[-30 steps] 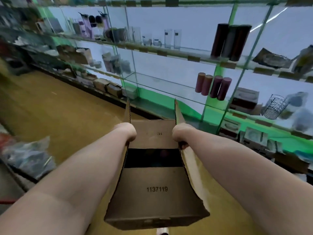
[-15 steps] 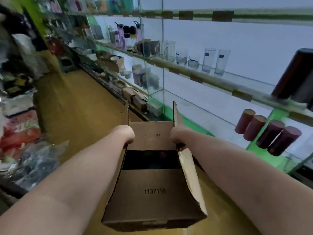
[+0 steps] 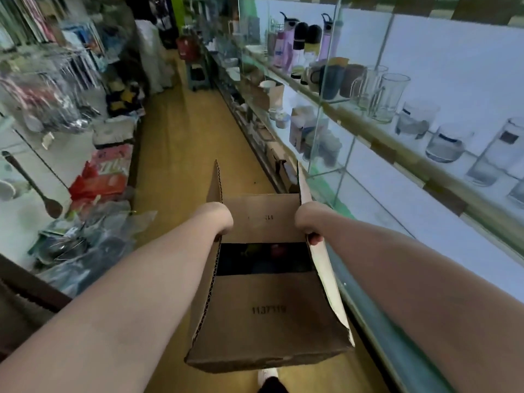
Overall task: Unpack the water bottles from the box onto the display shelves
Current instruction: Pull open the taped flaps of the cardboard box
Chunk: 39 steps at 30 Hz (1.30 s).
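The step in hand looks like carrying, not yet unpacking: the brown corrugated cardboard box (image 3: 269, 279), stamped with a number on its near flap, hangs in the air over the tan shop-aisle floor (image 3: 181, 165), held between both forearms at about waist height. The left hand (image 3: 219, 219) sits at the box's left side flap and the right hand (image 3: 307, 222) at the right one; the right hand's fingers (image 3: 315, 239) curl over the flap's edge and grip it, while the left hand's fingers are tucked out of sight behind the cardboard, so their hold is presumed, not seen. The flaps stand open, and through the dark gap between them only dim coloured shapes show, probably the bottles, though too dark to tell. To the right runs the long glass display shelf with a wooden front rail (image 3: 397, 148), carrying clear drinking glasses (image 3: 442, 143) near the box and, farther along, a group of tall pastel water bottles with loop caps (image 3: 300, 41). The next move probably calls for setting the box down somewhere steady beside a bare stretch of shelf, so one hand is free to reach inside.
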{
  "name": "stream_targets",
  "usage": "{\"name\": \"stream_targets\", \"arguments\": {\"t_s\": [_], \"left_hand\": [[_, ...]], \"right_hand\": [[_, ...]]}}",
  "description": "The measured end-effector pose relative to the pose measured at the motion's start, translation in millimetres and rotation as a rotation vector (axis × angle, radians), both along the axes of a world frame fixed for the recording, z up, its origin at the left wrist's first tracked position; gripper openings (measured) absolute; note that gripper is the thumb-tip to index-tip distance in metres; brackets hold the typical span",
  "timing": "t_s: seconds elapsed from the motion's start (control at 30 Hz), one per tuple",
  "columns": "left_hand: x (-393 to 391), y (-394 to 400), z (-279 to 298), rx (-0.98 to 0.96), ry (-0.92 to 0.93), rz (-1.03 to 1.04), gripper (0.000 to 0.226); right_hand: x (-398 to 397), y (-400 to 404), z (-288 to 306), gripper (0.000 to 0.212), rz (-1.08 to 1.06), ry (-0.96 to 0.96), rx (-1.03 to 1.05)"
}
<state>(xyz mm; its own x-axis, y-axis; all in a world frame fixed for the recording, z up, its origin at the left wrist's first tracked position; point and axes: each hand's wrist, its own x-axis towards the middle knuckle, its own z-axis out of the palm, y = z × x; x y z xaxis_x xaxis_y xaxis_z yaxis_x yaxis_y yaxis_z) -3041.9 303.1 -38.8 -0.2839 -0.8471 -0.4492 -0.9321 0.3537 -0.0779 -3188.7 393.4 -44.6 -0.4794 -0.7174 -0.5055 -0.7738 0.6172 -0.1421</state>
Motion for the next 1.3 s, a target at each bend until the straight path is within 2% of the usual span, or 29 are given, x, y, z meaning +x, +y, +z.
{"name": "stream_targets", "arguments": {"t_s": [0.07,0.17,0.2,0.33,0.53,0.63,0.73,0.83,1.3], "left_hand": [[-15.9,-30.0,-10.0,0.014,-0.017,0.017,0.029],[-39.3,-72.0,-24.4,0.032,0.007,0.073,0.029],[-46.5,-84.5,-28.3,0.039,0.016,0.102,0.029],[-72.2,-130.6,-43.8,0.044,0.025,0.199,0.028],[-101.3,-189.2,-83.5,0.061,-0.007,0.305,0.025],[-115.7,-215.2,-111.2,0.087,0.016,0.41,0.025],[-126.6,-233.4,-138.8,0.107,0.036,0.495,0.018],[-137.4,-247.2,-176.0,0.123,0.019,0.551,0.028],[-168.7,-297.1,-387.3,0.184,-0.043,0.54,0.023]], "right_hand": [[-17.1,-30.7,-9.9,0.038,0.026,-0.024,0.062],[-42.5,-72.0,-22.4,0.016,0.054,-0.077,0.111],[-51.4,-87.6,-28.6,0.016,0.042,-0.085,0.115],[-77.9,-139.9,-50.4,0.04,0.003,-0.159,0.107],[-122.8,-222.1,-90.4,0.017,0.142,-0.217,0.081],[-138.3,-252.6,-106.2,0.026,0.249,-0.155,0.113],[-152.8,-280.2,-131.6,0.026,0.322,-0.115,0.118],[-161.3,-302.6,-162.4,0.025,0.325,-0.109,0.15],[-171.7,-355.4,-374.6,0.032,0.303,-0.051,0.316]]}}
